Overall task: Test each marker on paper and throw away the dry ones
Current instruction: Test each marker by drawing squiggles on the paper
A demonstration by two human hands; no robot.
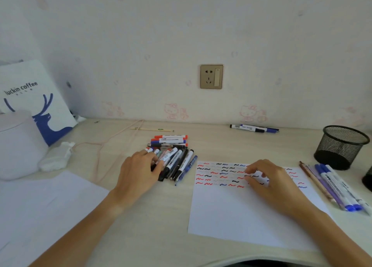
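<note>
Reaching into the pile [171, 158] left of the paper [237, 212], the left hand [138, 172] lies over the nearest markers with its fingers curled down among them; whether it already pinches one I cannot tell, since the fingertips are hidden. The right hand [269, 178] rests on the paper over the rows of red, black and blue squiggles, fingers loosely bent and holding nothing, pinning the sheet. The step looks like picking the next untested marker. To do it well, take one barrel only, from the pile's near edge, and lift it straight up so the others do not roll toward the paper. Keep the right hand pressing the sheet, then slide it down so the scribble lands on bare white below the last row, where a faint line shows honestly. A sorted bunch [338, 188] lies right of the paper, beside a mesh cup [340, 146]; two markers [253, 128] sit beyond the paper near the wall.
</note>
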